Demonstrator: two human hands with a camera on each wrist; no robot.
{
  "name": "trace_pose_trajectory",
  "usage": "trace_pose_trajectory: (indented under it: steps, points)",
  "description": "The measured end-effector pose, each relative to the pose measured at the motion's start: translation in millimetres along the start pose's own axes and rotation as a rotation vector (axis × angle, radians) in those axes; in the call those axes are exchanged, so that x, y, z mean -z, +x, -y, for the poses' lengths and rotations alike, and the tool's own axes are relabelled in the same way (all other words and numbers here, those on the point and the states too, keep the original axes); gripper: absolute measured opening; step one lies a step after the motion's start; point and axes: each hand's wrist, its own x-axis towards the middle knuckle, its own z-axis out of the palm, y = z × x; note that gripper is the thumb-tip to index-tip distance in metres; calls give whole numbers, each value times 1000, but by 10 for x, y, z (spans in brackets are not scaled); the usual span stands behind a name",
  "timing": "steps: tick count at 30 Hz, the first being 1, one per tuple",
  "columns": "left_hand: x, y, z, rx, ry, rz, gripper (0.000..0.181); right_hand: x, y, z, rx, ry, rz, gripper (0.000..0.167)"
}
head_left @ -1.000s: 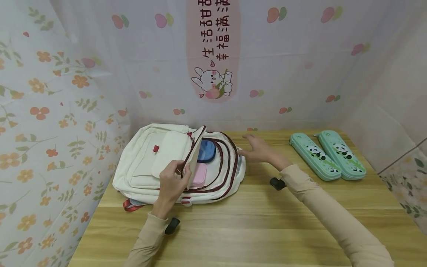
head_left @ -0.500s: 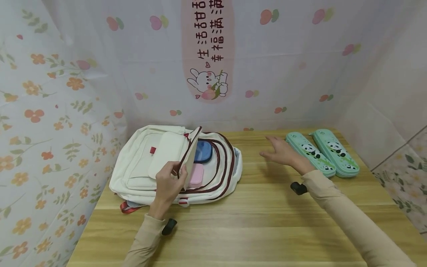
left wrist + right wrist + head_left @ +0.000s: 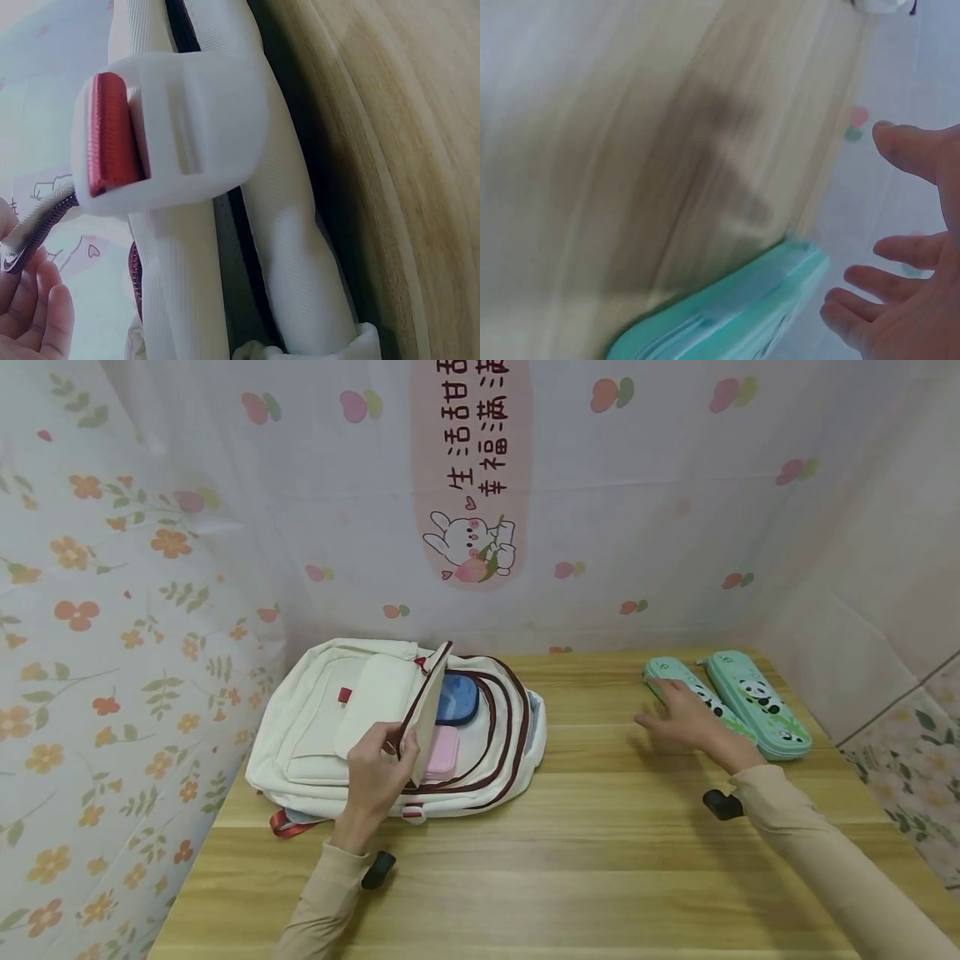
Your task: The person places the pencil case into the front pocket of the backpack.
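Note:
A white backpack (image 3: 322, 727) lies on its back at the left, its front pocket unzipped. My left hand (image 3: 378, 777) pinches the zippered edge of the pocket flap (image 3: 424, 718) and holds it lifted; the left wrist view shows fingers (image 3: 49, 307) at that edge. Inside the pocket are a blue rounded case (image 3: 458, 699) and a pink case (image 3: 443, 752). At the right, my right hand (image 3: 686, 718) hovers with spread fingers over the nearer mint-green panda pencil case (image 3: 660, 670), partly hiding it. In the right wrist view the hand is apart from the pencil case (image 3: 727, 307).
A second panda pencil case (image 3: 757, 702) lies to the right of the first. The wooden table (image 3: 570, 868) meets a patterned cloth backdrop (image 3: 600, 527) at the rear and on both sides. A red strap loop (image 3: 288, 825) sticks out from under the backpack.
My right hand has moved right, from beside the backpack's top end to over the nearer pencil case. The left hand keeps holding the flap.

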Motion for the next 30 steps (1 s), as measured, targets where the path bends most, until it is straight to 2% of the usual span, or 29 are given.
trace_pose_trajectory:
  steps: [6,11,17,22,26,30]
  points:
    - [0,25,1,-4,-1,-5,8,53,-172,-203,-43,-8,-37,86]
    - [-6,17,2,-12,11,1,10,61,-289,-381,-66,-30,-19,89]
    - [-11,-7,3,-15,1,4,9,24,-387,-492,-100,-49,-25,90]
    - [-5,-17,4,-8,-4,3,9,-22,-448,-589,-134,-54,-60,92]
    - [-1,-18,5,-10,-7,3,9,-59,-505,-674,-139,-102,-113,88]
    - [-1,-11,3,-11,-13,4,9,-73,-581,-737,-169,-122,-116,87]
